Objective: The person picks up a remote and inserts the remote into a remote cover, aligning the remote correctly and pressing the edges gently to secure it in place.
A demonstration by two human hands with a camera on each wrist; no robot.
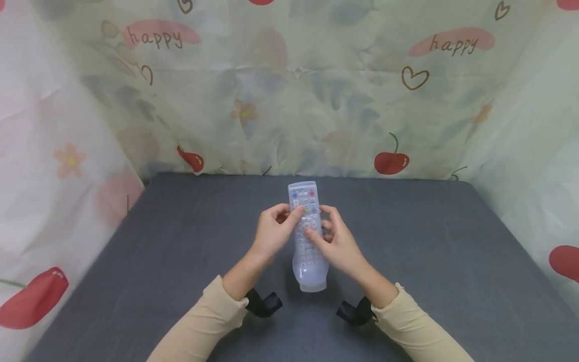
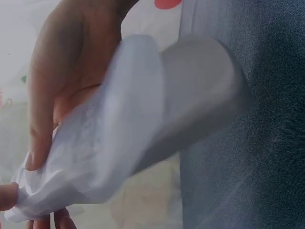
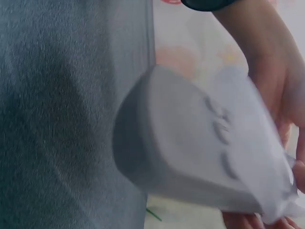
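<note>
Head view: over the dark grey table, my left hand and right hand pinch a long, pale plastic remote control with coloured buttons, thumbs on its keypad face. Left wrist view: a loose, milky translucent sleeve stops short of the remote's smooth, bare near end. Right wrist view: that end juts out beyond the sleeve, which I appear to be working along the remote, a step likely calling for one steadying grip and one even pull.
</note>
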